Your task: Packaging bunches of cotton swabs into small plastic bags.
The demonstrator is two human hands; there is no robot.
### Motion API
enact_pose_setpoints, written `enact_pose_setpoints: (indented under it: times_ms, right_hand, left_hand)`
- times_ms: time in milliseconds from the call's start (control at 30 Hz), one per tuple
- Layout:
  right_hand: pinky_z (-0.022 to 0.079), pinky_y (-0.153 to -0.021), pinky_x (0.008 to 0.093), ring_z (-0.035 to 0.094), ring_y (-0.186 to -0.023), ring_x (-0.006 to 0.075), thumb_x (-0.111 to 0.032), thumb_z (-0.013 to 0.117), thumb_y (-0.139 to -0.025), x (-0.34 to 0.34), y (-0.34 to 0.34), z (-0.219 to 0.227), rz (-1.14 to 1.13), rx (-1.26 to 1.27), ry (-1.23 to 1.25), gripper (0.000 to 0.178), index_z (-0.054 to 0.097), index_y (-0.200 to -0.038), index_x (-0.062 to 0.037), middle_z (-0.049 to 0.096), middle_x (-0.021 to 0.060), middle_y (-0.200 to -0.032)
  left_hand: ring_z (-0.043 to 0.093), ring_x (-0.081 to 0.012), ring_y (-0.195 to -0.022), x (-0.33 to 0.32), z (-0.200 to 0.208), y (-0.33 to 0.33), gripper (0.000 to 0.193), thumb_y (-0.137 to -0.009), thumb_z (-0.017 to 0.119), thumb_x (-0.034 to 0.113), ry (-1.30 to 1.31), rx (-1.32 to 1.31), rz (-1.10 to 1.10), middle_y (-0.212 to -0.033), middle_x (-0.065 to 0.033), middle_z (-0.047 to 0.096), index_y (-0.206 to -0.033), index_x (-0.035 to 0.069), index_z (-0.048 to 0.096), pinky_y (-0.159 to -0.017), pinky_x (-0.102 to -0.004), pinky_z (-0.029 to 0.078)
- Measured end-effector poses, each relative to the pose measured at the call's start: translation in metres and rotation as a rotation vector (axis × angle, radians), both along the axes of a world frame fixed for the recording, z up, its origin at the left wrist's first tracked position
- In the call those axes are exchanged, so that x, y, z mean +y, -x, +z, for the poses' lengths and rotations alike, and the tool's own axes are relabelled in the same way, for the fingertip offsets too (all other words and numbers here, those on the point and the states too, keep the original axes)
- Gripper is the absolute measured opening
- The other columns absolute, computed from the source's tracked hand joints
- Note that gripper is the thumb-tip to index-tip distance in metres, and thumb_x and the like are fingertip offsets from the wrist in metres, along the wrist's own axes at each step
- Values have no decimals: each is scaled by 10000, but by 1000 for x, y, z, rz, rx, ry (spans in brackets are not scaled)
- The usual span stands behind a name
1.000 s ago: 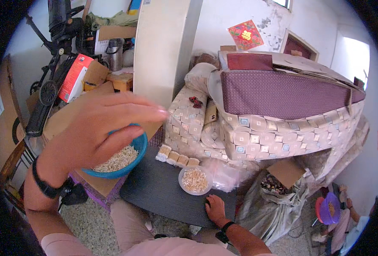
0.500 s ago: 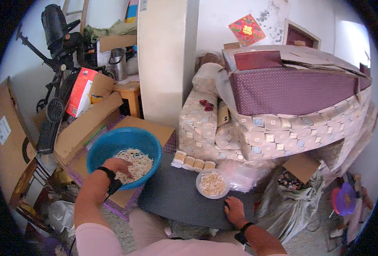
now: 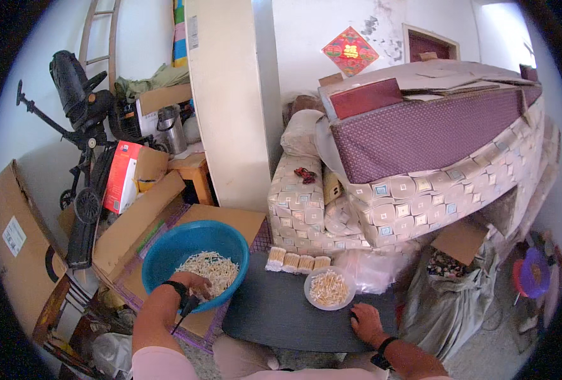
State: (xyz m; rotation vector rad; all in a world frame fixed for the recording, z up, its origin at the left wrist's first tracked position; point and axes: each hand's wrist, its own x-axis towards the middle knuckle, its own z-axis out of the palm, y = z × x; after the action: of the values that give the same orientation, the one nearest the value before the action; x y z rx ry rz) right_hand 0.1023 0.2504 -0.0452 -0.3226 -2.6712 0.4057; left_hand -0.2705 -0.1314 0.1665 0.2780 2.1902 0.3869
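A round blue basin [image 3: 238,244] at my left holds a heap of loose cotton swabs [image 3: 217,269]. Inside it, my left hand [image 3: 191,282] bends its fingers down into the heap and closes round some swabs, its fingertips partly hidden. On the dark table [image 3: 265,323], a white bowl [image 3: 351,299] full of cotton swabs stands near my right hand [image 3: 368,323], just beyond its fingers. That hand rests on the tabletop near its right edge, fingers loosely spread and holding nothing I can see. Behind the bowl, several bundles of swabs [image 3: 292,261] stand in a row.
Clear plastic bags [image 3: 370,269] lie at the table's far right. A patterned sofa [image 3: 297,215] stands behind. Right of the table is a grey sack [image 3: 442,310] with a cardboard piece on top. Flattened cardboard [image 3: 230,218] lies under the basin; an opened carton [image 3: 24,247] stands far left.
The whole view has shifted, so the basin and table sit lower and further right. My left hand's fingers, stretched over the swabs before, now curl down into them. My right hand stays on the table.
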Motion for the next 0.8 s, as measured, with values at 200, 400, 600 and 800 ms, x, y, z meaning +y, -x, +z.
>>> enact_pose_setpoints:
  times_ms: [200, 400, 600, 800]
  right_hand:
    - [339, -1041, 479, 469, -1212, 331, -225, 614, -828, 0, -4, 6, -4, 18, 0, 373, 588, -1165, -70, 556, 127, -1254]
    - [328, -1049, 473, 450, -1230, 328, -191, 618, -815, -5, -9, 11, 20, 25, 14, 370, 584, -1159, -59, 533, 142, -1268]
    - [339, -1042, 496, 491, -1203, 346, -163, 641, -785, 1, -6, -1, -17, -4, -23, 401, 582, -1162, -39, 568, 152, -1240]
    - [324, -1056, 479, 439, -1236, 356, -83, 649, -771, 5, 7, -2, 18, 64, -46, 419, 549, -1176, -43, 519, 155, -1283]
  left_hand:
    - [647, -232, -920, -37, -63, 45, 366, -744, 743, 198, -10, 350, -290, -1020, -52, 675, -1093, 114, 675, -822, -447, 486]
    - [598, -255, -1039, -51, -92, 88, 476, -695, 761, 298, -138, 249, -406, -1175, -66, 621, -1143, 168, 664, -888, -419, 465]
    - [630, -244, -769, -53, -69, 69, 287, -674, 685, 207, -72, 361, -266, -886, -65, 686, -934, 87, 698, -701, -403, 500]
    - [624, -187, -674, -83, -41, 93, 120, -797, 644, 156, -341, 393, -30, -786, -47, 672, -889, 78, 632, -615, -358, 527]
